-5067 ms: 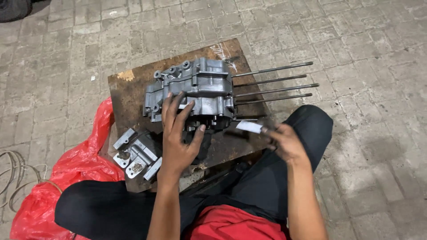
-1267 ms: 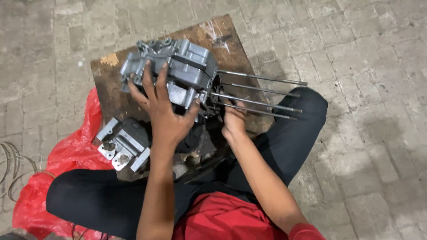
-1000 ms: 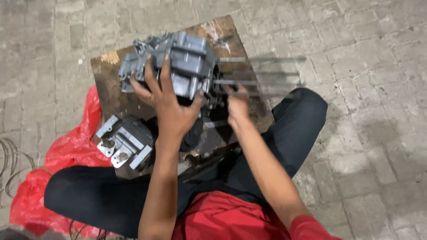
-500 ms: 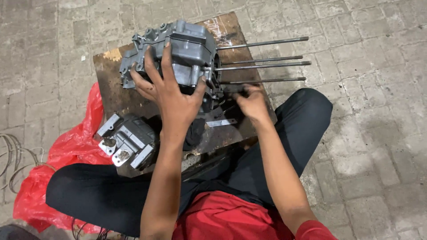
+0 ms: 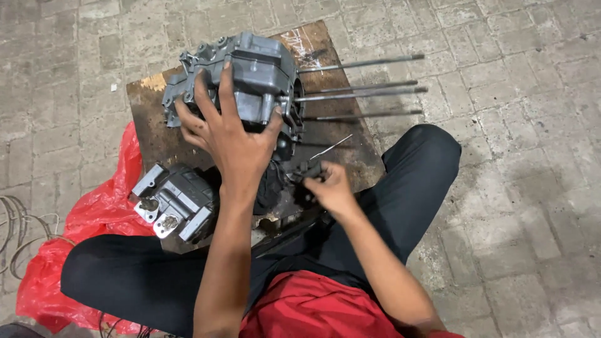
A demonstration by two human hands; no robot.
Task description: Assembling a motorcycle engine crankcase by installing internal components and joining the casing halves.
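A grey metal engine case (image 5: 250,78) stands on a worn wooden board (image 5: 341,150), with several long steel studs (image 5: 363,94) sticking out to the right. My left hand (image 5: 228,134) lies spread on the near side of the case, fingers apart, pressing against it. My right hand (image 5: 328,186) is lower and to the right, near the board's front edge, its fingers pinched on a small dark part (image 5: 305,170). A thin metal rod (image 5: 330,148) lies on the board just above that hand.
A second grey engine part (image 5: 175,200) lies at the board's front left corner. A red plastic bag (image 5: 94,216) sits on the paved floor to the left, with coiled wire (image 5: 15,225) beyond it. My legs in black trousers flank the board.
My right hand has drawn back from the studs toward the board's front edge and closed on a small dark part. My left hand has stayed on the case, which turned slightly.
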